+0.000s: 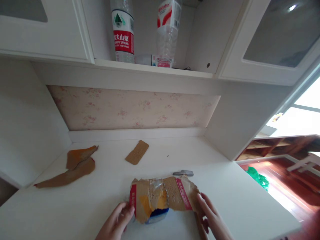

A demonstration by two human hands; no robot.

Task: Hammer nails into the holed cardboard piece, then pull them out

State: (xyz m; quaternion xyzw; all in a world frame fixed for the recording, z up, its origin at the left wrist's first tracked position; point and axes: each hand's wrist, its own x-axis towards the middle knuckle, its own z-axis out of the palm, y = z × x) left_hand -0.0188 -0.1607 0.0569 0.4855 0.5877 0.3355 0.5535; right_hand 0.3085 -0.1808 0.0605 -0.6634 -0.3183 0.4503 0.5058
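A torn brown paper wrapper (pixel 162 196) with red strips, clear tape and a perforated patch lies on the white desk (pixel 225 186) near its front edge. Something blue (pixel 158 215) shows under its lower edge. My left hand (pixel 116 221) touches the wrapper's left end with its fingertips, fingers loosely extended. My right hand (pixel 211 216) rests against the wrapper's right end, fingers stretched out. Neither hand grips the wrapper.
Torn brown paper pieces (pixel 72 166) lie at the desk's left. A brown perforated plaster strip (pixel 137 152) lies further back. A small grey flat object (pixel 183 173) sits just behind the wrapper. Two plastic bottles (pixel 123 31) (pixel 168 33) stand on the shelf above.
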